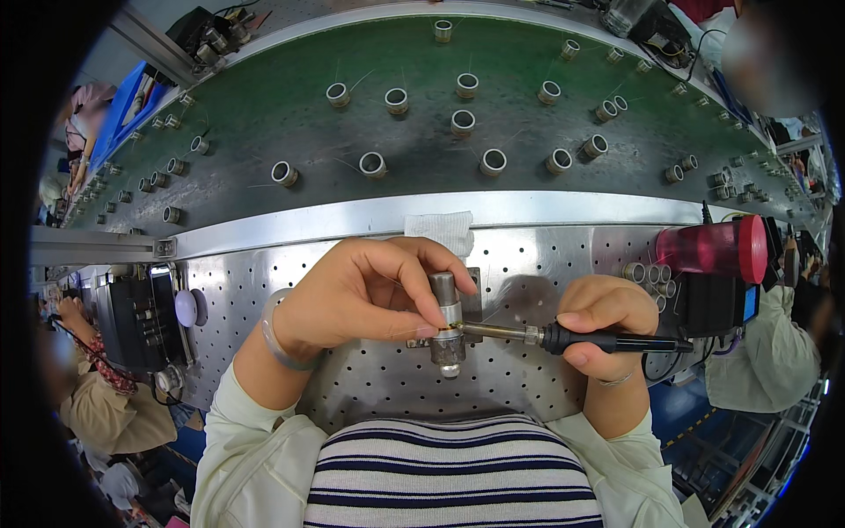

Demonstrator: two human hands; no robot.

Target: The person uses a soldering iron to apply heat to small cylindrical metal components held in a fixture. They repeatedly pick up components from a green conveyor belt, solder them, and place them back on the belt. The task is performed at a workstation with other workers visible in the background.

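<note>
Metal cylinder (451,313), a single smooth silvery piece, is at the centre of the frame above the perforated steel plate (361,387), its long axis running up and down the picture and its rounded end toward the lower edge. One left hand (365,286) has thumb and forefinger against its left side, though whether they clamp it cannot be told, while one right hand (607,319) grips one black-handled soldering iron (556,339) pointing left. More than a dozen open metal rings (462,130) dot the dark green belt (238,123) across the upper frame.
</note>
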